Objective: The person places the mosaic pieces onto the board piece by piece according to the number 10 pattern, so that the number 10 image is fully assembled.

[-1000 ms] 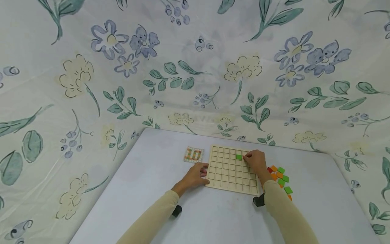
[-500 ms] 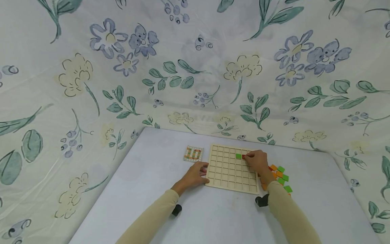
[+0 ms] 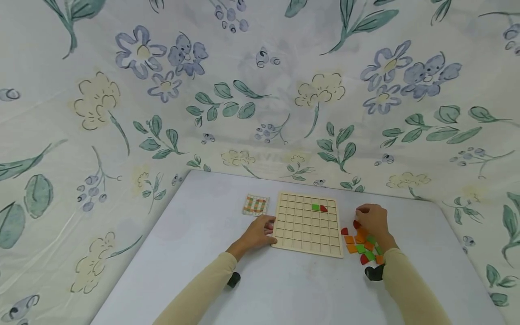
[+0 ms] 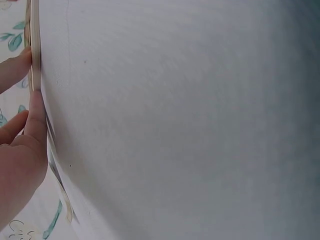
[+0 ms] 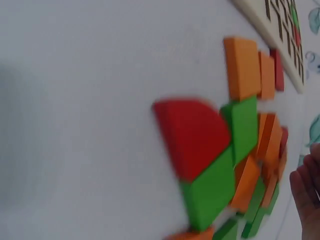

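In the head view a light wooden grid board (image 3: 308, 230) lies flat on the table. A green square tile (image 3: 315, 207) and a red quarter-round tile (image 3: 323, 208) sit side by side in its upper cells. My left hand (image 3: 257, 232) rests at the board's left edge, index finger and thumb spread apart and touching it. Off the board's right side, my right hand (image 3: 373, 221) hovers over the far end of a heap of loose tiles. Its fingers are loosely bent, with nothing visible between them. The right wrist view shows red, green and orange tiles (image 5: 197, 135) close up, fingertips at the right edge.
A small card (image 3: 256, 205) with an orange and green checked pattern lies left of the board. The white table (image 3: 300, 289) ends at a floral-print cloth (image 3: 276, 149) behind. A red tile (image 3: 344, 231) lies between the board and the heap.
My right hand has let go of the red quarter-round tile in the cell beside the green one and moved right, off the board to the heap. The left hand stays at the board's edge.
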A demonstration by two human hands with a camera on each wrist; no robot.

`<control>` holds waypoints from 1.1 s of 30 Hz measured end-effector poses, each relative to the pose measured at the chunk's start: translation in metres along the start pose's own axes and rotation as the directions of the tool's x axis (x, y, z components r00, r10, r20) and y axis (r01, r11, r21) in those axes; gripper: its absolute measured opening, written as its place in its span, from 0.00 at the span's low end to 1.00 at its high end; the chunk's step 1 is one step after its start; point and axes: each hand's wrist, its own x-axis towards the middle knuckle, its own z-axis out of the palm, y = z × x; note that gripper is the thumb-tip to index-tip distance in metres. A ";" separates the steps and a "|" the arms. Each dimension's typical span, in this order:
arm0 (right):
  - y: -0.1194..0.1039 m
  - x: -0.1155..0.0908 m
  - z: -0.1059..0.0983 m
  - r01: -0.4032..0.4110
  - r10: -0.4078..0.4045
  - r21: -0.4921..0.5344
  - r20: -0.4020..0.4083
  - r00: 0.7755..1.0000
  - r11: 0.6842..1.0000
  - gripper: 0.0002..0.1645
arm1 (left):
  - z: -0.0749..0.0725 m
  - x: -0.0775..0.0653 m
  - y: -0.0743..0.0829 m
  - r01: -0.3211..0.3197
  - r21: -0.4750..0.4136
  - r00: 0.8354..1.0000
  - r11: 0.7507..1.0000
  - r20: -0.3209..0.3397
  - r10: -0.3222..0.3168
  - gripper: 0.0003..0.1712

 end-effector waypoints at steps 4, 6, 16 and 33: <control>0.014 -0.006 -0.011 0.044 -0.045 -0.033 -0.036 0.998 0.998 0.15 | 0.000 0.000 -0.001 0.009 -0.001 1.000 1.000 0.000 -0.009 0.41; 0.021 -0.009 -0.016 0.066 -0.068 -0.051 -0.042 0.997 0.997 0.14 | 0.000 0.000 -0.002 0.009 -0.003 1.000 1.000 0.003 -0.009 0.41; 0.042 -0.013 -0.027 0.020 -0.013 -0.087 0.082 0.997 0.996 0.18 | -0.001 -0.001 0.002 0.009 -0.018 1.000 1.000 -0.002 -0.009 0.42; 0.045 -0.014 -0.023 0.040 -0.029 -0.090 0.122 0.992 0.995 0.20 | -0.001 -0.001 0.000 0.005 -0.023 1.000 1.000 -0.004 -0.005 0.41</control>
